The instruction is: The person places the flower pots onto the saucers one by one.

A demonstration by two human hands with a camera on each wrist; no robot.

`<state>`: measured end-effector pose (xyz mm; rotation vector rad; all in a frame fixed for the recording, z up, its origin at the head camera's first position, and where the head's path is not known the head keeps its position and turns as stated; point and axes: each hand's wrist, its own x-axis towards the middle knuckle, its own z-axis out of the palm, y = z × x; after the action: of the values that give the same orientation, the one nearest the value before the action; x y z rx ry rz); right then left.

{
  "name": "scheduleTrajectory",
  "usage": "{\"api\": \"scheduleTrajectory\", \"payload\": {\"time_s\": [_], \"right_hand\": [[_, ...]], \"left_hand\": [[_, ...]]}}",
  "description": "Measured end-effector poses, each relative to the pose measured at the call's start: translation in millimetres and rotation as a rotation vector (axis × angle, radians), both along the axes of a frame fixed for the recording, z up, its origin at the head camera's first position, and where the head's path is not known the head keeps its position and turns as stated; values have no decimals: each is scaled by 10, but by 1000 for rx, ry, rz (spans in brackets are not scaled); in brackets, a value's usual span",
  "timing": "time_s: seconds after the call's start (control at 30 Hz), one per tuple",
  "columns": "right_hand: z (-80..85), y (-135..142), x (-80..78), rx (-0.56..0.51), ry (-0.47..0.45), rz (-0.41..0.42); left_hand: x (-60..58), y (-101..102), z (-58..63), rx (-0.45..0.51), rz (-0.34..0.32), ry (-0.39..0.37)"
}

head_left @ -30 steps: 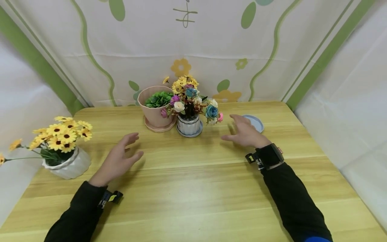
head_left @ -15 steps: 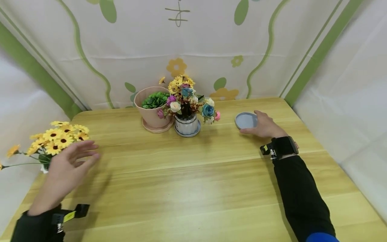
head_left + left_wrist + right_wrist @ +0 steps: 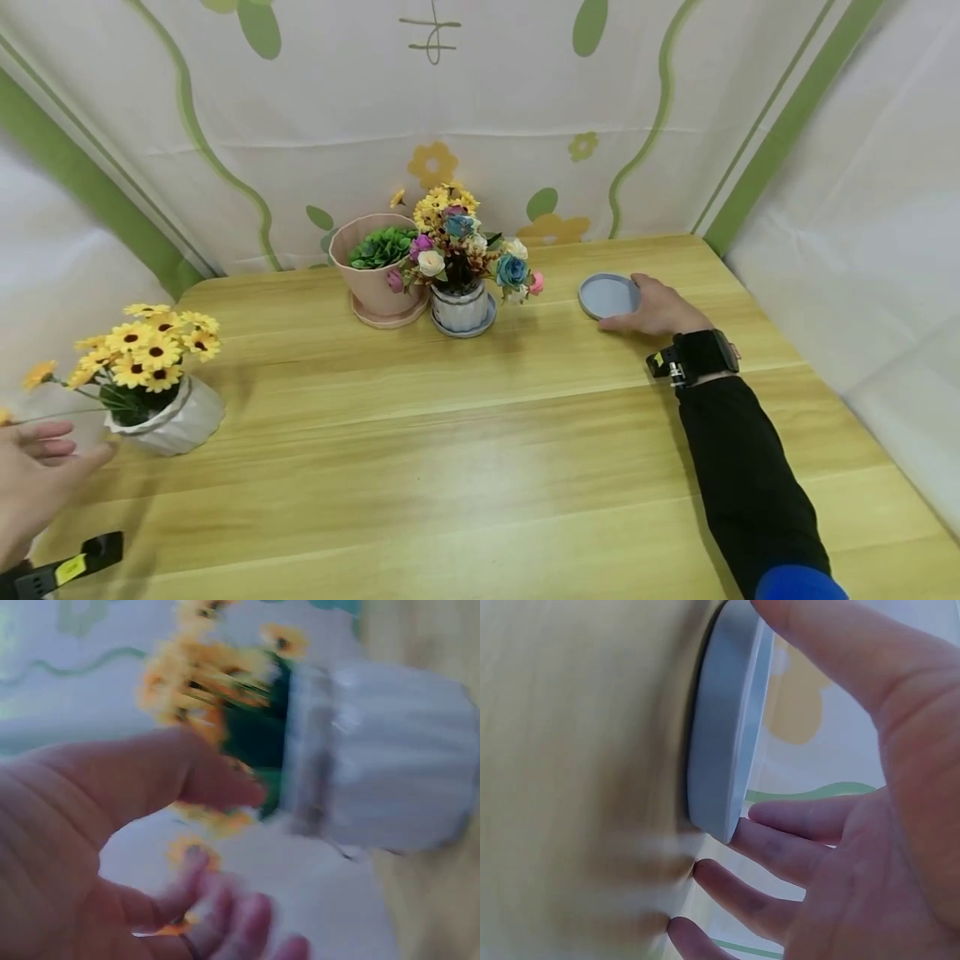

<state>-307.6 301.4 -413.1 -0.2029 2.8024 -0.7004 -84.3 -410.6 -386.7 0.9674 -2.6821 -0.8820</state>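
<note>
My right hand (image 3: 652,307) grips a small blue-grey saucer (image 3: 606,297) from its right side. In the right wrist view, the thumb lies at one end of the saucer's rim (image 3: 724,727) and fingers touch the other end; the saucer lies flat by the tabletop. At the far left of the head view, my left hand (image 3: 41,475) is held in the air with loosely spread fingers, just in front of a white ceramic pot (image 3: 176,417) of yellow daisies (image 3: 150,346). The left wrist view is blurred; the thumb overlaps the flowers there, and nothing is held.
Near the back stand a pink pot (image 3: 371,279) of green leaves on a pink saucer, and a white pot (image 3: 460,308) of mixed roses on a blue-grey saucer (image 3: 483,321). A printed curtain (image 3: 510,100) hangs behind the wooden table (image 3: 450,467).
My left hand has swung left across the table, past the daisies, to the front of their pot. My right hand has moved right and taken hold of the saucer.
</note>
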Motion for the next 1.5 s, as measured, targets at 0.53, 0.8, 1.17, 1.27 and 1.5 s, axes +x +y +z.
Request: {"api": "scheduleTrajectory", "payload": {"time_s": [0.53, 0.8, 1.17, 1.27, 1.5], "right_hand": [[-55, -26, -33, 75, 51, -64], [-36, -127, -43, 44, 52, -5], [35, -606, 81, 42, 7, 151], [59, -746, 149, 41, 9, 207], [101, -1044, 346, 43, 11, 306]], "left_hand": [[-322, 230, -284, 197, -293, 178], [-300, 215, -272, 211, -261, 131], [-271, 232, -276, 228, -222, 132], [-271, 222, -266, 232, -232, 126], [-271, 201, -274, 242, -260, 145]]}}
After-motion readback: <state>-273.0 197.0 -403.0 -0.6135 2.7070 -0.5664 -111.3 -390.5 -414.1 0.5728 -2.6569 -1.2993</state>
